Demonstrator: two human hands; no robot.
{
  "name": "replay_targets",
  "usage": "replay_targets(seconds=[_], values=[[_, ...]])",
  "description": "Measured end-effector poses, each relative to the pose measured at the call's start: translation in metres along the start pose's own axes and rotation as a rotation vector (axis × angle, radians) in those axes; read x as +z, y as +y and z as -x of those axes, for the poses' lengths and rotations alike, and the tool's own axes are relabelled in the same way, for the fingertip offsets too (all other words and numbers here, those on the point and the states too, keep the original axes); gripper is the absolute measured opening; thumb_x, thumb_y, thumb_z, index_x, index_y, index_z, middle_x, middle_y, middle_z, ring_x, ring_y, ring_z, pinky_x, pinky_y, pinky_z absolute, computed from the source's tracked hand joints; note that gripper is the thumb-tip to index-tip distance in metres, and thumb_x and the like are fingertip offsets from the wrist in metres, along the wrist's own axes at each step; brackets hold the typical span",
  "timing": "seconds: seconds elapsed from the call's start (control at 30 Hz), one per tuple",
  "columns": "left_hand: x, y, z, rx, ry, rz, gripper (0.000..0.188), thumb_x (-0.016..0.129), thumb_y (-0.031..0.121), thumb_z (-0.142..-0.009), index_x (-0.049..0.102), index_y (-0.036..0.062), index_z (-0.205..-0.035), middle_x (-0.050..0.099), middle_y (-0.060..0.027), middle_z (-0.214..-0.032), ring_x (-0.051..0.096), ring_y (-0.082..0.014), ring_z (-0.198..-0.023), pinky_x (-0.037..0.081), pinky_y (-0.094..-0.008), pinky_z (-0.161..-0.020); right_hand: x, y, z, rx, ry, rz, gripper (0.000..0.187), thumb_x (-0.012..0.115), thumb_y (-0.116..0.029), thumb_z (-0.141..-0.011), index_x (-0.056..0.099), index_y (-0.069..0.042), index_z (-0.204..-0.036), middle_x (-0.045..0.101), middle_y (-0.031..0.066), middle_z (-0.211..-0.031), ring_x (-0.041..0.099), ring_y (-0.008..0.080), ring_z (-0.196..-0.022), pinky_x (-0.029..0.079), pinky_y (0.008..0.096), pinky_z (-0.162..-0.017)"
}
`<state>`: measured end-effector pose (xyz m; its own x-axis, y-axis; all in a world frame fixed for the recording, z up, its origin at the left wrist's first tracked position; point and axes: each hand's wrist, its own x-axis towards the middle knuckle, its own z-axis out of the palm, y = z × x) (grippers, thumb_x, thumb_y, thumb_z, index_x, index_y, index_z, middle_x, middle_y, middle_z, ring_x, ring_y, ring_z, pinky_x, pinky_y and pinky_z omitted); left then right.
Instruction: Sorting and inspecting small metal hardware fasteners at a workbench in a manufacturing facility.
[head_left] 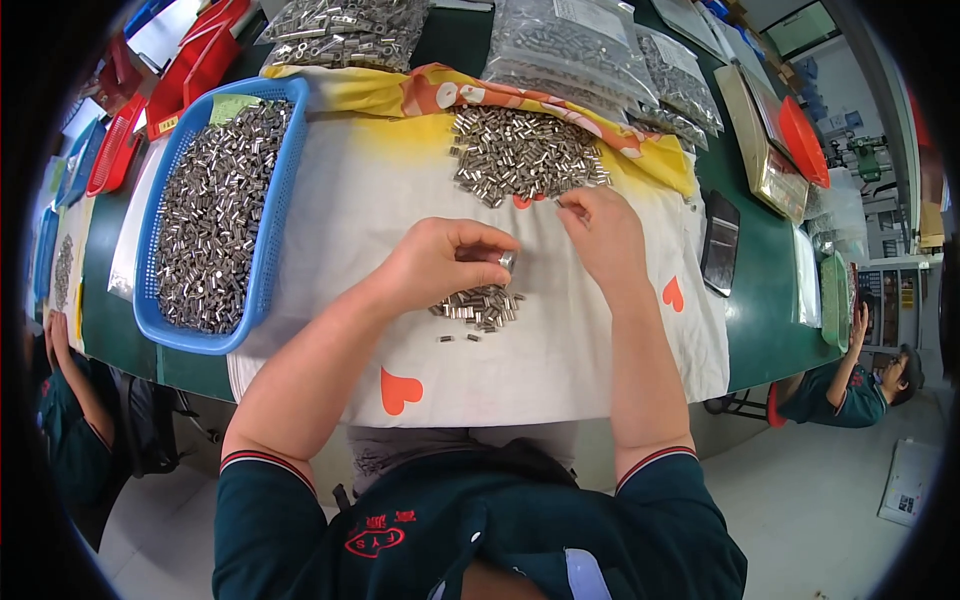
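Note:
My left hand is closed in a pinch around a small silver metal cylinder. Beneath it lies a small heap of short metal cylinders, with a couple of loose ones nearer me. My right hand reaches to the near edge of a larger pile of the same cylinders. Its thumb and forefinger are pressed together; whatever is between them is too small to make out. Both heaps rest on a white cloth with red hearts.
On the left stands a blue basket full of metal cylinders. Bags of metal parts line the back, behind a yellow patterned cloth edge. A phone lies on the green table at right. Other people sit at both sides.

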<state>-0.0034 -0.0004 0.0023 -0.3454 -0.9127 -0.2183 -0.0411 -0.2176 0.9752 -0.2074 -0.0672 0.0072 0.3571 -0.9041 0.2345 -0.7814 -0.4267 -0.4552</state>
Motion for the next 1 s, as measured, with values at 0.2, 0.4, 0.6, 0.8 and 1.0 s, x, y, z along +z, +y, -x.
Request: replay_targets(seconds=[0.2,0.4,0.6,0.8,1.0], values=[[-0.003,0.000,-0.001,0.002,0.024,0.128,0.028,0.065,0.004,-0.074,0.059,-0.0002,-0.101,0.060,-0.0013,-0.082,0.055,-0.0055,-0.074,0.046,-0.0194,-0.069,0.001,-0.015,0.003,0.029,-0.076,-0.030,0.007,0.059,-0.008,-0.072,0.060,-0.004,-0.077,0.058,0.0081,-0.074,0.056,0.0219,-0.068,0.045,0.0327,-0.063],[-0.006,0.000,0.000,0.021,0.075,0.312,0.029,0.063,0.002,-0.075,0.058,-0.0003,-0.103,0.060,-0.0019,-0.084,0.056,-0.0063,-0.076,0.047,-0.0206,-0.070,-0.015,-0.045,0.014,0.040,-0.261,-0.565,0.006,0.060,-0.002,-0.073,0.061,-0.002,-0.079,0.061,0.0014,-0.076,0.054,0.0092,-0.071,0.043,0.0241,-0.063],[-0.006,-0.004,-0.002,0.037,0.051,0.259,0.031,0.064,0.002,-0.074,0.058,-0.0008,-0.104,0.061,-0.0036,-0.087,0.056,-0.0066,-0.077,0.047,-0.0201,-0.071,-0.007,-0.051,0.021,-0.166,-0.108,-0.338,0.009,0.062,-0.001,-0.069,0.061,-0.002,-0.078,0.061,0.0041,-0.076,0.056,0.0133,-0.069,0.045,0.0254,-0.063],[-0.003,-0.002,-0.002,0.028,0.097,0.197,0.030,0.066,0.003,-0.073,0.059,-0.0012,-0.103,0.063,-0.0058,-0.089,0.057,-0.0077,-0.077,0.047,-0.0209,-0.070,-0.005,-0.050,0.020,-0.114,-0.127,-0.459,0.010,0.063,-0.002,-0.068,0.060,-0.002,-0.077,0.060,0.0044,-0.072,0.055,0.0136,-0.064,0.044,0.0253,-0.060],[-0.003,0.001,0.001,-0.019,0.019,0.047,0.029,0.067,0.004,-0.072,0.061,0.0002,-0.100,0.063,-0.0044,-0.086,0.056,-0.0069,-0.074,0.047,-0.0211,-0.068,-0.012,-0.036,0.010,0.132,-0.342,-0.427,0.016,0.064,-0.010,-0.071,0.060,-0.004,-0.085,0.058,0.0039,-0.069,0.054,0.0110,-0.063,0.044,0.0244,-0.058]])
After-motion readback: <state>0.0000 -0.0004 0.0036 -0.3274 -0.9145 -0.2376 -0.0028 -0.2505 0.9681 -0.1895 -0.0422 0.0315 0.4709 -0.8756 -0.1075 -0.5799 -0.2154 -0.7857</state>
